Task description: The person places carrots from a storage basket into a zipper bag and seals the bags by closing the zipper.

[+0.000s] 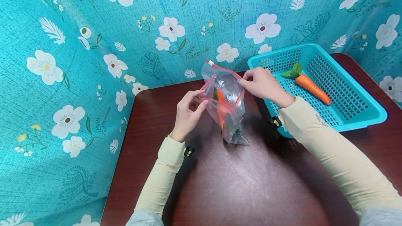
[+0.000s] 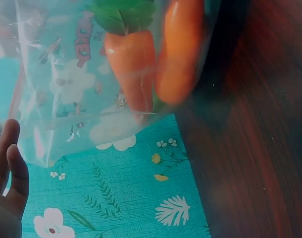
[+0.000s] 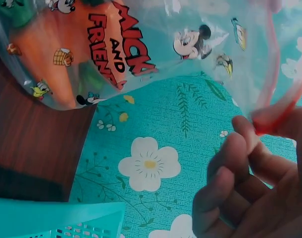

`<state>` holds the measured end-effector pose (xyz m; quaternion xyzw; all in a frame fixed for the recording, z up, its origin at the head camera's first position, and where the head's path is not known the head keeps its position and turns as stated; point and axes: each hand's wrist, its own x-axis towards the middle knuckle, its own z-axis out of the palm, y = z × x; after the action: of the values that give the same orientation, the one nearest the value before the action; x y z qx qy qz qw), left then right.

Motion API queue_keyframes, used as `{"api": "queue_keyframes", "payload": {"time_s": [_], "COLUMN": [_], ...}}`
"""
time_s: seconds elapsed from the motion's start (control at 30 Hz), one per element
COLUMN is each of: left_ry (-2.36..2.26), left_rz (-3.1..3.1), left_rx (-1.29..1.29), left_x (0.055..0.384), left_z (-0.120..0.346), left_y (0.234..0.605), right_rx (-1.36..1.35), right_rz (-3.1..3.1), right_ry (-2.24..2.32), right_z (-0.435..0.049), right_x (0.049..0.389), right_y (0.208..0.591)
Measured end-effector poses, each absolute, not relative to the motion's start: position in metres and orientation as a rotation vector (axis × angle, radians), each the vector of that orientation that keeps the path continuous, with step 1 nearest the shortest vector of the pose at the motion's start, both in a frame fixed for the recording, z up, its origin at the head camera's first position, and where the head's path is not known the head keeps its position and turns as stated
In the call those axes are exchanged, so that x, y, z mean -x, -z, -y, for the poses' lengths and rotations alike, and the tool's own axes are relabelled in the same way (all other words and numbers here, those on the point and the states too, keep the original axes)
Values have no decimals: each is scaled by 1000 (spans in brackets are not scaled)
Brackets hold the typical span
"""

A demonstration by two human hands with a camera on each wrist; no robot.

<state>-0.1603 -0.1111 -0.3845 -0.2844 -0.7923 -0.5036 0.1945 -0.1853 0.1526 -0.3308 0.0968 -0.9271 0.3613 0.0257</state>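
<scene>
A clear zip bag (image 1: 240, 114) with a red seal strip stands on the table, its mouth spread apart. Its white slider (image 1: 210, 62) is at the far corner. Inside, through the plastic, show a carrot (image 2: 133, 62) with green leaves and another orange carrot-like piece (image 2: 183, 44) beside it. My left hand (image 1: 187, 112) pinches the left side of the bag's mouth between thumb and fingers. On the opposite side, my right hand (image 1: 264, 84) pinches the red-edged rim. Cartoon mouse print (image 3: 190, 43) and red lettering mark the bag's side.
To the right, a turquoise perforated basket (image 1: 375, 114) holds one carrot (image 1: 313, 88) with green leaves, close to my right forearm. The dark red-brown table (image 1: 232, 184) extends under everything. A turquoise flowered cloth (image 1: 150, 6) hangs behind and on the left.
</scene>
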Motion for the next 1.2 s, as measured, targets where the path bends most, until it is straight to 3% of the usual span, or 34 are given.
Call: {"api": "queue_keyframes", "payload": {"time_s": [0.67, 1.2], "left_ry": [1343, 1355], "left_rz": [2365, 2407], "left_rx": [861, 837], "left_x": [161, 159], "left_z": [108, 108], "left_y": [399, 400], "right_rx": [-319, 109], "right_rz": [3088, 2947], "right_ry": [-1056, -1060], "right_z": [-186, -268], "right_x": [196, 219], "right_y": [329, 337]}}
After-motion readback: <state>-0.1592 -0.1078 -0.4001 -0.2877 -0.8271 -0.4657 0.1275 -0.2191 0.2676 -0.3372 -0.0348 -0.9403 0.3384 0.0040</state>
